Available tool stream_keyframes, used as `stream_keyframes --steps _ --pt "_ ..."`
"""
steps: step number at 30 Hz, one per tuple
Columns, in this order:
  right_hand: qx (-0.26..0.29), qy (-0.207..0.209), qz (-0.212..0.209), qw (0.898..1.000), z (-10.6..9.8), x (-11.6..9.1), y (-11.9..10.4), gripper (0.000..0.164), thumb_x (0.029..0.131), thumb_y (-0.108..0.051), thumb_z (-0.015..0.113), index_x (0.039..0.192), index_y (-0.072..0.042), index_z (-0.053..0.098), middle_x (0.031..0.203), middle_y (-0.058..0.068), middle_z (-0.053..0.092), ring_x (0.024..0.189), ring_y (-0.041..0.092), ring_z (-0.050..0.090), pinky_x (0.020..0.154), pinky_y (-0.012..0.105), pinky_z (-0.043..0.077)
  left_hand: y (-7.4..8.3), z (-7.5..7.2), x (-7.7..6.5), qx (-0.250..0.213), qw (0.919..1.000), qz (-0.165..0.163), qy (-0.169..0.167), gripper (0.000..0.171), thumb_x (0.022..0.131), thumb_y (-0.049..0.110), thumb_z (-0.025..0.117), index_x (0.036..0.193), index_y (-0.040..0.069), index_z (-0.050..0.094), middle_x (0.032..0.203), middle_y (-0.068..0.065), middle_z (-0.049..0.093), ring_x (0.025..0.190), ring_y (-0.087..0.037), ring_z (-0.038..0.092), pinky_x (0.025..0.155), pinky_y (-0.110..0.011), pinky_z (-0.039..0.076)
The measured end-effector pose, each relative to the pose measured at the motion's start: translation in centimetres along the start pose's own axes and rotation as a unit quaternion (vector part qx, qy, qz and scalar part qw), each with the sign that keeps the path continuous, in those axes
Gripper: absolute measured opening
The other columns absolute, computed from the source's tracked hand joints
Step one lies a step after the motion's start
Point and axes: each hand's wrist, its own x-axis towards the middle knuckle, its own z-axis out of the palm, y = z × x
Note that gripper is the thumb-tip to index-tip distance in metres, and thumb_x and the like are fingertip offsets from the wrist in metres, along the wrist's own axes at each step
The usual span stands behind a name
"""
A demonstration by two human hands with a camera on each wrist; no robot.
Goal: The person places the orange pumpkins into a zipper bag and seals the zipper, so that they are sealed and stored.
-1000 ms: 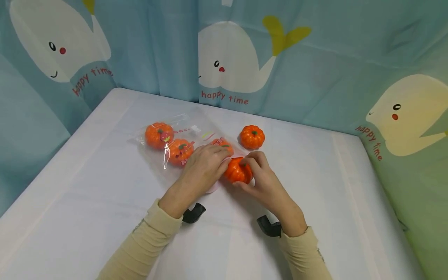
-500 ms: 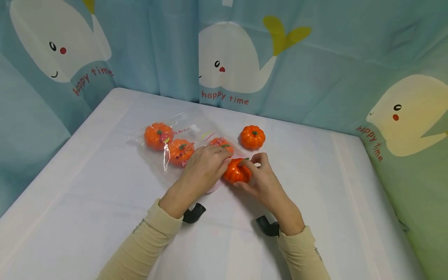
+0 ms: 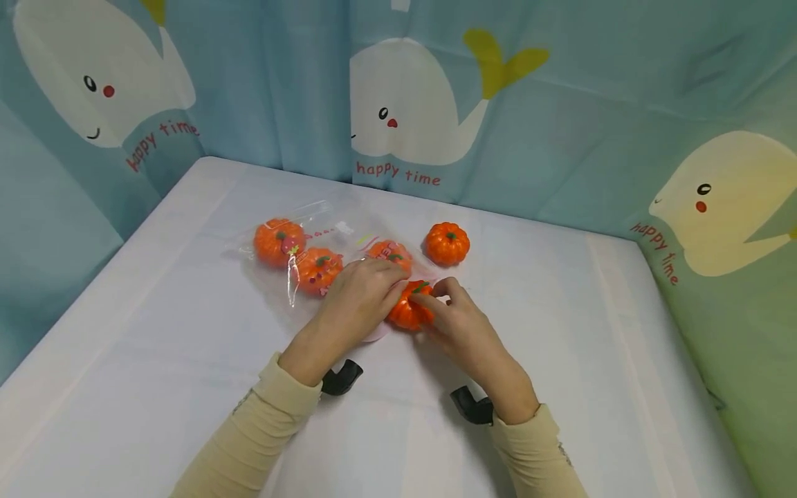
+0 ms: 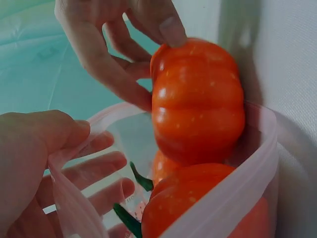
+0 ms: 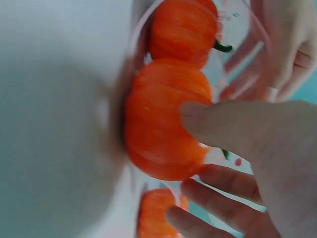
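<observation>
My right hand (image 3: 470,332) holds an orange toy pumpkin (image 3: 406,312) with a green stem, thumb on one side and fingers on the other. In the left wrist view, this pumpkin (image 4: 198,99) is at the mouth of a clear plastic bag, partly within its pale pink rim (image 4: 270,129). My left hand (image 3: 358,294) grips the bag's edge between thumb and fingers, keeping the mouth spread. Several pumpkins show inside the bag (image 3: 270,294), among them a far-left pumpkin (image 3: 279,242) and a middle pumpkin (image 3: 319,270). The left hand partly covers the bag.
Another orange pumpkin (image 3: 447,243) stands on the white table (image 3: 560,332) behind the right hand. Black curved pieces (image 3: 342,377) sit at both wrists. A blue-green curtain (image 3: 591,104) with whales borders the table at the back and sides.
The right hand has moved slightly left with its pumpkin, bringing it closer to the left hand and into the bag's mouth. The left hand has hardly moved.
</observation>
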Motion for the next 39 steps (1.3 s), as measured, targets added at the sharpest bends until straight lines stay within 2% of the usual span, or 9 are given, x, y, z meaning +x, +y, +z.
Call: stream_keyframes --steps 6,9,13,18,27,29,32,35,39 --pt "-0.029 0.033 0.004 0.999 0.6 0.4 -0.2 0.043 0.077 -0.002 0.081 0.117 -0.016 0.070 0.104 0.013 0.054 0.077 0.023 0.058 0.061 0.030 0.052 0.0 -0.3 0.1 -0.006 1.0000 0.001 0.004 0.020 0.096 0.019 0.065 0.109 0.009 0.076 0.107 -0.005 0.076 0.105 -0.022 0.070 0.097 -0.040 0.054" --pt "-0.034 0.022 0.009 0.999 0.3 0.3 -0.5 0.044 0.078 -0.003 0.081 0.119 -0.015 0.070 0.106 0.014 0.055 0.081 0.024 0.060 0.064 0.031 0.054 0.0 -0.3 0.1 -0.011 0.9999 -0.003 0.002 0.020 0.096 0.019 0.065 0.109 0.009 0.076 0.106 -0.005 0.076 0.105 -0.022 0.070 0.096 -0.039 0.055" --pt "-0.032 -0.016 0.017 0.999 -1.0 -0.2 -1.4 0.043 0.077 -0.009 0.084 0.117 -0.013 0.070 0.109 0.013 0.056 0.087 0.024 0.060 0.069 0.031 0.055 0.1 -0.4 0.1 -0.017 0.9998 -0.008 -0.003 0.019 0.096 0.019 0.065 0.108 0.010 0.077 0.106 -0.004 0.076 0.104 -0.021 0.070 0.095 -0.039 0.055" --pt "-0.019 -0.050 -0.008 0.999 -2.2 -0.6 -2.5 0.039 0.077 -0.012 0.085 0.112 -0.010 0.070 0.110 0.008 0.056 0.090 0.022 0.059 0.074 0.032 0.054 0.2 -0.5 0.2 -0.009 0.9999 -0.007 -0.001 0.019 0.096 0.020 0.065 0.107 0.011 0.077 0.104 -0.003 0.076 0.103 -0.021 0.071 0.094 -0.038 0.055" --pt "-0.031 -0.047 -0.034 0.998 -1.2 -0.7 -2.6 0.041 0.076 -0.012 0.085 0.111 -0.005 0.065 0.109 0.012 0.052 0.086 0.024 0.057 0.072 0.033 0.054 0.1 -0.5 0.0 -0.028 0.9994 -0.013 -0.015 0.020 0.096 0.020 0.064 0.109 0.012 0.077 0.106 -0.002 0.076 0.104 -0.022 0.070 0.094 -0.037 0.056" --pt "-0.036 -0.043 -0.035 0.998 -0.9 -0.6 -2.7 0.044 0.076 -0.012 0.085 0.113 -0.003 0.063 0.112 0.014 0.053 0.090 0.027 0.059 0.075 0.034 0.055 0.1 -0.6 0.0 -0.031 0.9992 -0.013 -0.021 0.021 0.096 0.019 0.064 0.112 0.012 0.076 0.108 -0.003 0.076 0.104 -0.021 0.070 0.094 -0.037 0.056" --pt "-0.054 -0.044 -0.033 0.997 -0.4 -0.4 -3.0 0.053 0.076 -0.017 0.086 0.120 -0.001 0.060 0.117 0.018 0.053 0.102 0.032 0.060 0.088 0.038 0.056 0.1 -0.9 -0.1 -0.038 0.9986 -0.011 -0.036 0.025 0.096 0.018 0.065 0.119 0.012 0.073 0.112 -0.005 0.075 0.106 -0.022 0.070 0.093 -0.038 0.057" --pt "-0.076 -0.044 -0.032 0.996 0.1 -0.3 -3.3 0.065 0.077 -0.020 0.085 0.129 0.002 0.055 0.125 0.020 0.051 0.115 0.036 0.057 0.099 0.042 0.053 0.1 -1.3 -0.1 -0.049 0.9970 -0.010 -0.060 0.030 0.096 0.018 0.065 0.125 0.012 0.069 0.118 -0.006 0.073 0.112 -0.022 0.068 0.096 -0.039 0.055" --pt "-0.095 -0.037 -0.032 0.994 1.1 -0.3 -3.5 0.074 0.076 -0.021 0.085 0.136 0.005 0.050 0.134 0.023 0.047 0.123 0.040 0.054 0.106 0.045 0.047 -0.1 -1.8 -0.3 -0.054 0.9948 0.002 -0.087 0.031 0.097 0.016 0.063 0.127 0.007 0.068 0.123 -0.008 0.071 0.117 -0.023 0.066 0.101 -0.039 0.052"
